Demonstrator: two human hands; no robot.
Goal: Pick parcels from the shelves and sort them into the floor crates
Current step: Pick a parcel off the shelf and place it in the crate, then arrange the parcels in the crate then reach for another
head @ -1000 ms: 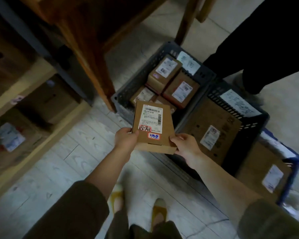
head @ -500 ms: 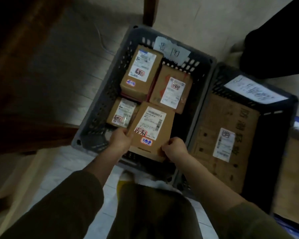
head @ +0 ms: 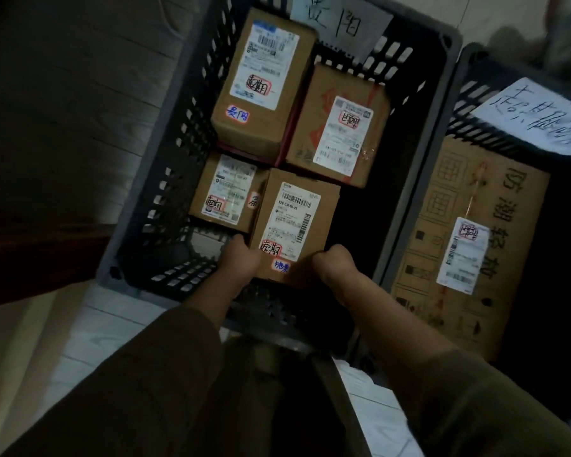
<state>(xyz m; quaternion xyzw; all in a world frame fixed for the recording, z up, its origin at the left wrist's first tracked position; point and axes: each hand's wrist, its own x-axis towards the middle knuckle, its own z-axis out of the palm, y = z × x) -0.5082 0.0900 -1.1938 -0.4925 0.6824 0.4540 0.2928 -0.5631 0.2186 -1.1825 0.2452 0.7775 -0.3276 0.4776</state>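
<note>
In a grey crate [head: 164,198] on pale floorboards [head: 112,328], left hand [head: 241,260] and right hand [head: 335,264] grip a parcel [head: 297,222].

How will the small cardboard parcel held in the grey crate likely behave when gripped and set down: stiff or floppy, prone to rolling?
Probably stiff: the parcel shows straight edges though left hand and right hand grip only its near end. Flat faces suggest it will sit, not roll. Likely light, as that end grip seems enough.

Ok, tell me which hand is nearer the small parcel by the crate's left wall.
Left. The left hand is by the near edge of the small parcel; the right hand is across the held parcel.
</note>
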